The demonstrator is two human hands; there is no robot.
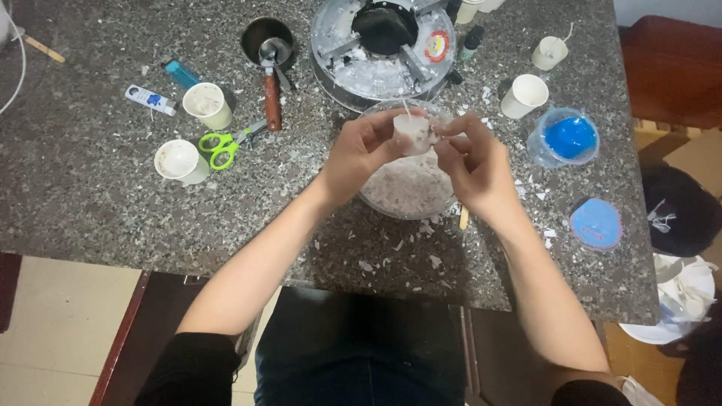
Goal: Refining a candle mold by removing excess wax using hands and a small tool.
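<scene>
A: What are the two hands doing?

B: Both are closed on one small white candle (414, 134) with a thin wick sticking up. The left hand (364, 150) clamps its fingers on the candle from nine o'clock, and the right hand (474, 162) pinches it from three o'clock. The candle sits between them, held in the air.

A: Held over what?

B: Over a clear glass bowl (410, 192) full of white crumbly flakes, in the middle of the grey speckled table (90, 203). The candle hangs above the bowl's twelve o'clock rim.

A: What lies around the bowl?

B: At twelve o'clock, just beside it, a round metal burner (383, 49) crusted with white. At ten o'clock, a small metal pot (268, 45) with a brown handle, and below it green scissors (226, 146). Towards nine o'clock, two paper cups (205, 104) (179, 160), well apart from the bowl. At two o'clock, another paper cup (524, 94), and near it a plastic tub of blue stuff (565, 137). At four o'clock, a blue lid (596, 223) lying flat.

A: And the tabletop?

B: White chips are scattered near the bowl, thickest at six o'clock.
</scene>
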